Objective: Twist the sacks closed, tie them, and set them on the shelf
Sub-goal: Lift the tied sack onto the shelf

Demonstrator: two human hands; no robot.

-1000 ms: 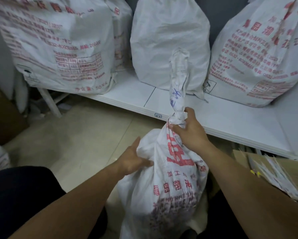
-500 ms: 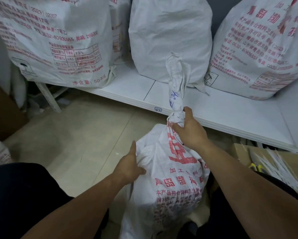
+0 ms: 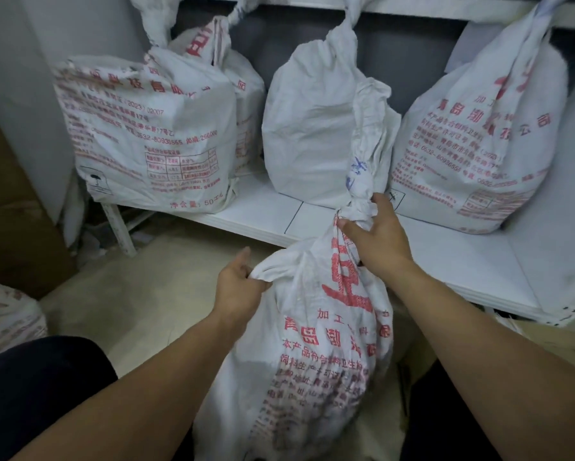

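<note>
**Sack held in front of the shelf.** A white woven sack (image 3: 312, 344) with red print is held upright near the viewer, just in front of the low white shelf (image 3: 445, 261). Its base is out of view. Its neck (image 3: 359, 174) is twisted into a rope that rises above a tight bunch of cloth. This bunch is gripped by the right hand (image 3: 379, 234), whose fingers (image 3: 351, 227) are curled round it. A fold of cloth at the sack's left shoulder is pinched by the left hand (image 3: 239, 287), with its fingers curled and its thumb laid straight.

Four filled sacks are seen farther off on the shelf:
- a printed left sack (image 3: 146, 134)
- a rear sack (image 3: 246, 91), partly hidden behind it
- a plain middle sack (image 3: 312, 128)
- a printed right sack (image 3: 479, 144)

Twisted necks rise from several of them. A floor sack (image 3: 6, 317) is partly seen at the near left edge, on the pale tiled floor (image 3: 146, 294).
</note>
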